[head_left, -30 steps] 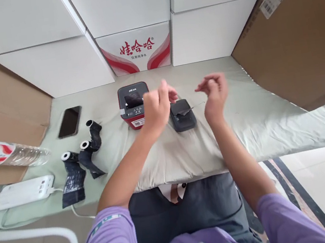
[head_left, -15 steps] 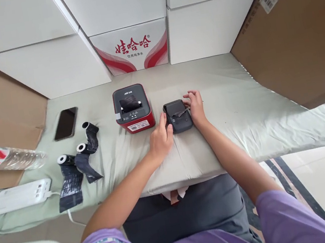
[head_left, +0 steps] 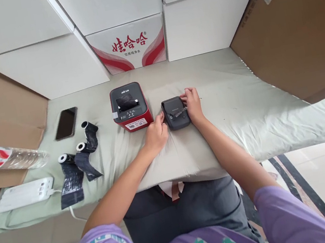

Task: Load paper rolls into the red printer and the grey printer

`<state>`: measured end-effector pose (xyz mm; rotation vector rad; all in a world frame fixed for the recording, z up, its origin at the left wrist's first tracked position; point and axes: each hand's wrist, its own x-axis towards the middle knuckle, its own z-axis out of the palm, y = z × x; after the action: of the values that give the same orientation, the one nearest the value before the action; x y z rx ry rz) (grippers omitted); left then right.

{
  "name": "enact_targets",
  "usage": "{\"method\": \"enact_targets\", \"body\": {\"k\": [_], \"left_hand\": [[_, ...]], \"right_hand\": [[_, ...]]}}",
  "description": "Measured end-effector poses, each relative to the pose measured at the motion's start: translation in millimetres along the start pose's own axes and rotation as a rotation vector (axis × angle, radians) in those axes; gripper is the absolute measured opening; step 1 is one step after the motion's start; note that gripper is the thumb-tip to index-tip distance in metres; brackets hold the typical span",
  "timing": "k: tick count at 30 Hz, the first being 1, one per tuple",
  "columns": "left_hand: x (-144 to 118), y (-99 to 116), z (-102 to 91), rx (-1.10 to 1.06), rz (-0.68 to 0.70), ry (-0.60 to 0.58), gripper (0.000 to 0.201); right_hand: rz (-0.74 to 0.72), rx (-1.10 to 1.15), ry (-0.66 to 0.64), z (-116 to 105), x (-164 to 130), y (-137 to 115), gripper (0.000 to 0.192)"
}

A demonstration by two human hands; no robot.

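A small dark grey printer (head_left: 175,113) lies on the pale green cloth (head_left: 233,96) in front of me, with a strip of dark paper sticking out of its slot. My left hand (head_left: 155,133) rests against the printer's left side, fingers curled on its edge. My right hand (head_left: 192,101) lies on the printer's right side, fingertips at the paper strip. To the left stands a bigger red and grey printer (head_left: 130,107), also with dark paper in its slot.
Two rolls of dark paper (head_left: 77,163) lie partly unrolled at the left, beside a black phone (head_left: 66,123), a white power strip (head_left: 26,193) and a lying water bottle (head_left: 2,157). White cartons (head_left: 130,45) stand behind, brown cardboard boxes (head_left: 290,27) at both sides.
Both hands came down from the air onto the small dark printer, one at each side. The view shifted slightly.
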<state>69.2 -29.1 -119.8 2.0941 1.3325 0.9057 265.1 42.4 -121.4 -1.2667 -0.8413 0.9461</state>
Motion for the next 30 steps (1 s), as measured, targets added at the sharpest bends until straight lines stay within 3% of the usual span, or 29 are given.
{"method": "enact_targets", "body": {"k": [16,23,30], "left_hand": [[1,3,7.1,0.038,-0.051,0.07,0.044],[-1,13,2.7,-0.056,-0.11,0.235,0.037],[-1,15,-4.1,-0.06,-0.017,0.219,0.037]], "right_hand": [[0.01,0.018,-0.003,0,-2,-3,0.035],[-0.008,0.076,-0.002,2,-6,-8,0.025],[-0.009,0.069,-0.005,2,-3,-5,0.026]]}}
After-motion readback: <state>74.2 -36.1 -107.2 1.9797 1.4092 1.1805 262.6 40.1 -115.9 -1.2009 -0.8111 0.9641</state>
